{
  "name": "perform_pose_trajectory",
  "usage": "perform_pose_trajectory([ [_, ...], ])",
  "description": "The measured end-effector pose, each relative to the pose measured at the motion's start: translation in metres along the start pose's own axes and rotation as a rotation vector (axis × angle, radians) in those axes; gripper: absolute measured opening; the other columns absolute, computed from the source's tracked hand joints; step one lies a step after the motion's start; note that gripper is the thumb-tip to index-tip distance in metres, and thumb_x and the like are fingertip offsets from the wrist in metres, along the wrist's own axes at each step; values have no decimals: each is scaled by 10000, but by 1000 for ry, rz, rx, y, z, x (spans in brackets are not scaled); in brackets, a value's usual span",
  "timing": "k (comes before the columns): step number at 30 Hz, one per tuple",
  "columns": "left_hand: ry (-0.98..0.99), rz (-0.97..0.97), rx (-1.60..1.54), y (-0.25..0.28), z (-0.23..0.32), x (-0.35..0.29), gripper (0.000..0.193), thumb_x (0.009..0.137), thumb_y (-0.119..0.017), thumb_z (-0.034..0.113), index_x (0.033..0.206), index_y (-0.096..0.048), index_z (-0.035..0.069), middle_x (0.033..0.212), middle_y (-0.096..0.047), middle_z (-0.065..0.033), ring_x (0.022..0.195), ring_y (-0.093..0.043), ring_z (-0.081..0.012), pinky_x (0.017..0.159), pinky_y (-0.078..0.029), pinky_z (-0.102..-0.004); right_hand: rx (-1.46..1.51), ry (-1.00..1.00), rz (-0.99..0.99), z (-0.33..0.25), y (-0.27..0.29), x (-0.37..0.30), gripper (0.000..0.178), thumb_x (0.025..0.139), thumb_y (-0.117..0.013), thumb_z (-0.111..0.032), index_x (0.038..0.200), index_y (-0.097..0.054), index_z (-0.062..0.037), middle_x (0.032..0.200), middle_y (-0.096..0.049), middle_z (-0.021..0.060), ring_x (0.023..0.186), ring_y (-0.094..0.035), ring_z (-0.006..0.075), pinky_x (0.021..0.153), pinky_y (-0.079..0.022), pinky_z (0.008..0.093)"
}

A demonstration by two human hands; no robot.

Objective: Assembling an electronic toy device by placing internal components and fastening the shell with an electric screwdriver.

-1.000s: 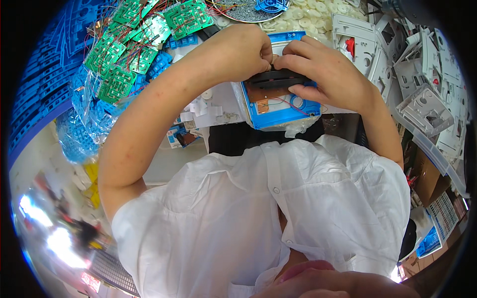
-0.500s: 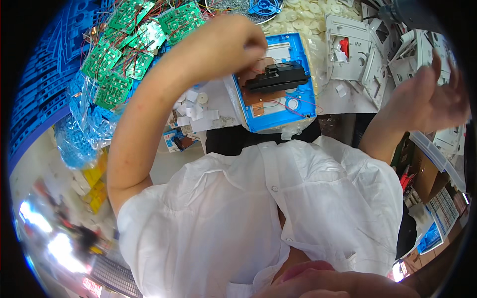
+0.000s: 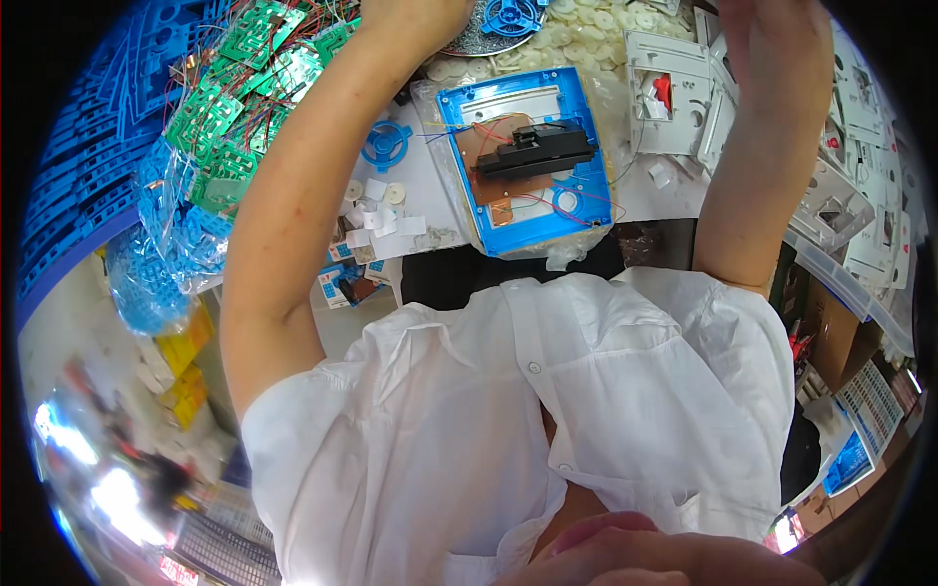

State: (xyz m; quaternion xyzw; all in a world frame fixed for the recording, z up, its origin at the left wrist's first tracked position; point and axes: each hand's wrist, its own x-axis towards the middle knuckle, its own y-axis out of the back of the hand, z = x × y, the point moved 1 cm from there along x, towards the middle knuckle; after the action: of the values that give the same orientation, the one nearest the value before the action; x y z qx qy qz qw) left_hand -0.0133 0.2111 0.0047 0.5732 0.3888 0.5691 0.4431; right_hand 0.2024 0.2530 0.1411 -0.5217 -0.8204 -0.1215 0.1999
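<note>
In front of me lies a blue plastic housing (image 3: 469, 105), open side up. A brown circuit board (image 3: 471, 146) and a black elongated plastic part (image 3: 537, 153) sit in it, with thin red wires beside them. My left hand (image 3: 422, 18) is at the top edge, next to a round metal tray (image 3: 467, 45) of small metal pieces; its fingers are mostly out of the picture. Stretched far forward over the white parts, my right hand (image 3: 782, 21) is cut off by the top edge and blurred. Neither hand touches the housing.
Green circuit boards (image 3: 210, 115) with wires pile up at left, beside stacked blue housings (image 3: 93, 146). Cream plastic discs (image 3: 586, 41) lie behind the blue housing. White plastic panels (image 3: 669, 93) are heaped at right. A blue ring part (image 3: 388, 146) and paper scraps (image 3: 396, 221) lie left of centre.
My left hand has moved from above the blue housing up and left to the metal tray. My right hand has swung from the right side forward to the top edge.
</note>
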Motion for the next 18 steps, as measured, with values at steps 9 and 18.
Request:
perform_pose_trajectory([
  [9,141,-74,-1021,73,62,-72,109,835,-752,180,863,-745,75,784,-727,-61,685,-659,-232,728,-474,-375,702,155,-620,24,16,-36,552,909,-664,-145,1395,-437,-15,767,-546,46,669,-554,175,698,-491,350],
  [18,27,253,-789,62,90,-129,134,804,-801,141,925,-751,163,964,-751,19,806,-624,-160,811,-319,-378,678,27,-826,-2,5,-62,406,1042,-544,-301,1419,-434,-195,832,-523,-48,709,-507,97,647,-418,292],
])
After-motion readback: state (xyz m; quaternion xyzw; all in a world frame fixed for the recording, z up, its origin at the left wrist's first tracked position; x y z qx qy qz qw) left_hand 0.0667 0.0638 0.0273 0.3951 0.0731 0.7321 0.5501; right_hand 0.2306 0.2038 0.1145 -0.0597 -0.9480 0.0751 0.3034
